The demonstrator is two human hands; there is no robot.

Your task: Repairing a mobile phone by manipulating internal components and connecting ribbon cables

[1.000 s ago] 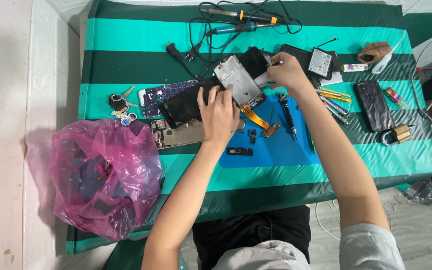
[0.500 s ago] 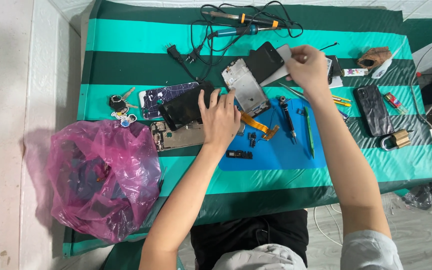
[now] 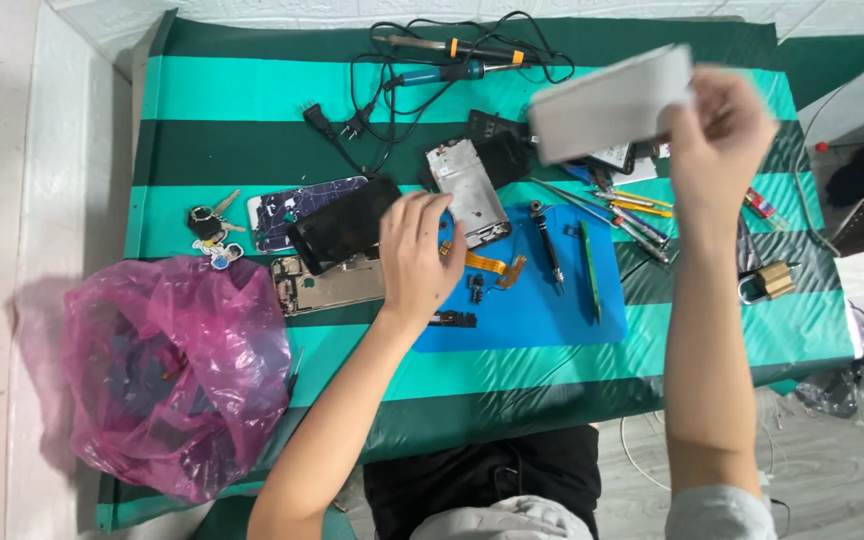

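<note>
Right hand [image 3: 717, 130] has lifted a grey card [image 3: 612, 102].

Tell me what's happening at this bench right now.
A person is taking phones apart on a green striped table. Their right hand holds a pale flat sheet, blurred, up above the tools. Their left hand rests on the blue work mat, touching a bare phone frame. A dark phone screen lies just beside it, and a pink plastic bag sits further out.

Green-striped table cover [image 3: 232, 100], white wall [image 3: 12, 150], grey wood floor [image 3: 832, 470]
</note>
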